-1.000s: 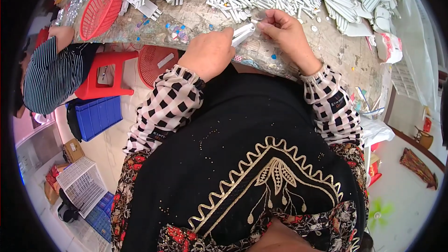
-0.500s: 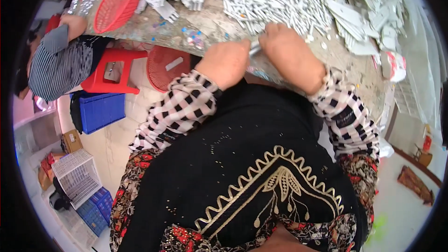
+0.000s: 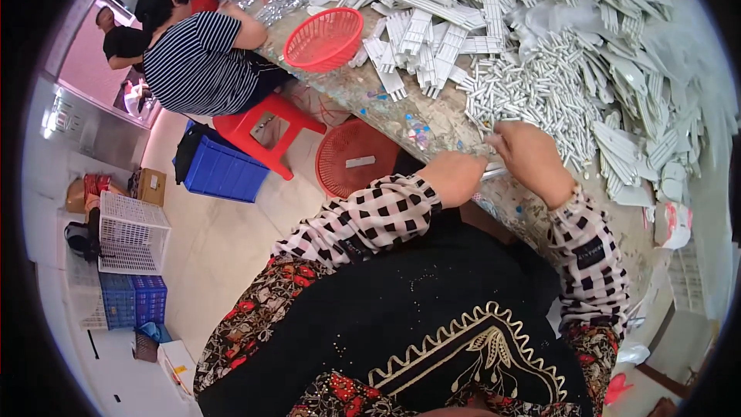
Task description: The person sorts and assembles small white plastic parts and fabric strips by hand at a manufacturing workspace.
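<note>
My left hand (image 3: 457, 178) is closed at the table's near edge, gripping a narrow white plastic piece (image 3: 494, 173). That piece spans the small gap to my right hand (image 3: 534, 161), whose fingers are curled closed over its other end. Exactly how the right fingers hold it is partly hidden. Just beyond my right hand lies a heap of short white plastic sticks (image 3: 532, 96). Farther back, flat white strips in ribbed bundles (image 3: 432, 46) are piled up, with more white strips (image 3: 621, 150) to the right of the heap.
A red basket (image 3: 324, 38) stands on the worn table (image 3: 386, 120) at left; a white-and-red tub (image 3: 673, 224) sits at right. Below are a red round basket (image 3: 340, 174), a red stool (image 3: 270, 147) and a blue bin (image 3: 224, 166). A person in stripes (image 3: 197, 58) sits at the table's far left.
The view has swung, so the table and both hands appear lower and farther right, and more of the left side shows. My hands stay close together at the white piece.
</note>
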A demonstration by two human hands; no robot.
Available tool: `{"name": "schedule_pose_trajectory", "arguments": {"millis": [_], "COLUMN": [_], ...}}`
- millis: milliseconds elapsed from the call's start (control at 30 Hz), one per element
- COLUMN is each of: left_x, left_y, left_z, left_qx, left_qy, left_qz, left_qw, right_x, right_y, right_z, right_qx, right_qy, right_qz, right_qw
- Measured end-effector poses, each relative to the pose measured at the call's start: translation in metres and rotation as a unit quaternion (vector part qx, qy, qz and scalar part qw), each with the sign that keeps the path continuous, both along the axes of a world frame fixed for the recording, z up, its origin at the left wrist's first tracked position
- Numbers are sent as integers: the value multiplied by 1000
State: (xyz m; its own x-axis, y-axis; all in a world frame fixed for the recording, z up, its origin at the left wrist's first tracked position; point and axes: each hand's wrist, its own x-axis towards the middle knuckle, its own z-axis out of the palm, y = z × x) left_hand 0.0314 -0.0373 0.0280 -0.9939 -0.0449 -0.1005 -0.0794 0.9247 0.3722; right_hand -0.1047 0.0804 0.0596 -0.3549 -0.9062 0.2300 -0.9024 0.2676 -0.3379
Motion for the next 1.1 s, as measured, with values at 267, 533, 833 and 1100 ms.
{"name": "schedule_pose_trajectory", "arguments": {"millis": [267, 533, 833, 1100], "left_x": [4, 6, 3, 0], "left_y": [1, -5, -6, -5], "left_z": [-5, -13, -21, -19], "left_qx": [43, 73, 76, 85], "left_qy": [23, 8, 58, 14], "left_qz": [-8, -10, -30, -31], "left_qw": [999, 997, 995, 996], "right_x": [-10, -3, -20, -6], "right_y": [-25, -35, -20, -18], "right_z": [-50, -54, -67, -56], "right_qx": [3, 111, -56, -57], "right_qy": [-216, -170, -524, -158], "right_qz": [-36, -97, -87, -149], "right_qw": [976, 974, 846, 974]}}
